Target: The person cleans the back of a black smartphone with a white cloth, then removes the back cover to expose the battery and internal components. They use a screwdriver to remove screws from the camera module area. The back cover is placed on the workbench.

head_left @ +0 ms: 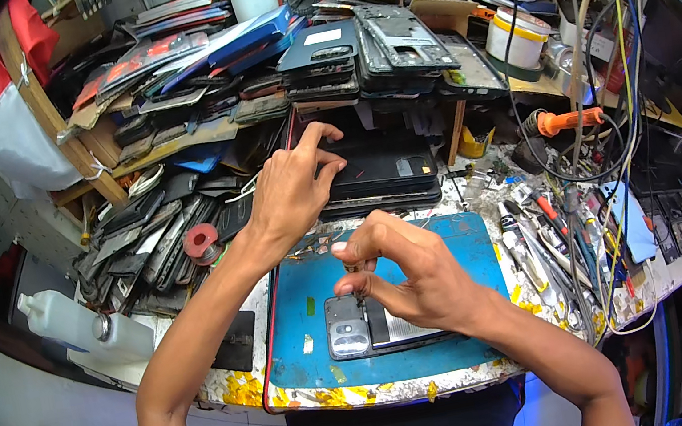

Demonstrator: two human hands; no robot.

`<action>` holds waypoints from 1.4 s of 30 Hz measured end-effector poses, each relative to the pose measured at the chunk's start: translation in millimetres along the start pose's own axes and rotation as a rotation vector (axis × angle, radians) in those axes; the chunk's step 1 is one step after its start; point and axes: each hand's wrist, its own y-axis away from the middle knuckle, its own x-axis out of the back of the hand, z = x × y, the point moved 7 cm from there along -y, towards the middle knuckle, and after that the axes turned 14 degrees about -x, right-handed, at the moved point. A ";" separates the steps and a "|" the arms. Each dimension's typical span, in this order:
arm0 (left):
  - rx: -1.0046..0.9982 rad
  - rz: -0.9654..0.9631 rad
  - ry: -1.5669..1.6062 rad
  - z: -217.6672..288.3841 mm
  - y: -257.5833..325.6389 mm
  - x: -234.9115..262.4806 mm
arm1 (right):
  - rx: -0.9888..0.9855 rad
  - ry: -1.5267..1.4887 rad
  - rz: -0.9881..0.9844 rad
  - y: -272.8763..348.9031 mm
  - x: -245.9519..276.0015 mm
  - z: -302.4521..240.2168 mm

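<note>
An opened phone [349,334] lies crosswise on the blue work mat [302,368], with its camera end to the left and a dark battery area partly under my right hand [412,269]. That hand hangs over the phone, thumb and forefinger pinched around a small dark thing whose kind is unclear. Farther back, my left hand [292,180] reaches over the mat's far edge. Its fingers are bent and apart, with nothing seen in them. Just beside its fingertips is a stack of dark flat panels [378,162].
Piled phone parts [321,63] fill the shelf behind. A solder spool [201,241] and loose panels [155,235] lie left, near a white plastic bottle [84,324]. Rightward are hand tools [535,239], hanging cables [629,74] and an orange-handled tool [569,121].
</note>
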 end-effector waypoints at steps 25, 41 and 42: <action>0.283 -0.223 1.148 36.4 92.7 -2.3 | -0.086 -0.243 -0.002 -1.3 -0.6 22.1; 0.376 -0.090 0.973 36.2 96.7 -15.5 | -0.019 -0.183 -0.075 -6.1 -1.1 24.2; 0.361 -0.060 0.936 35.2 96.5 -15.4 | 0.010 -0.147 -0.057 -4.8 -1.6 21.8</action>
